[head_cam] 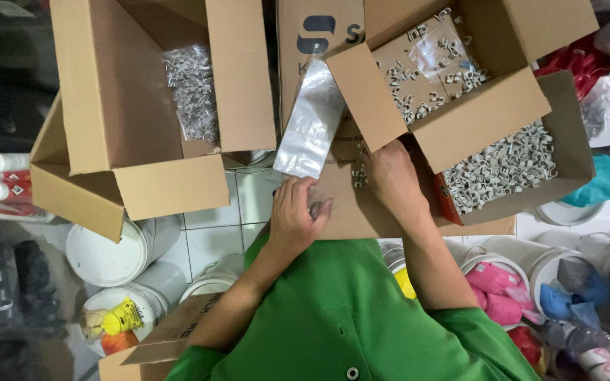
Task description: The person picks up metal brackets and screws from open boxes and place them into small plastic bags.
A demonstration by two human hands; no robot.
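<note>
1. The plastic bag (pixel 311 121) at upper centre is clear, glossy film with bright glare.
2. The cardboard boxes (pixel 135 106) are matt brown corrugated paperboard.
3. The small clips (pixel 503 166) at right look like matt grey-white plastic.
4. The shirt (pixel 347 310) at the bottom is smooth green cloth.
5. The buckets (pixel 111 257) at lower left are smooth white plastic.
6. The floor tiles (pixel 213 233) are glossy white.

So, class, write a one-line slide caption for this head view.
Left hand holds a clear plastic bag; right hand rests beside a carton of small grey clips.
</note>
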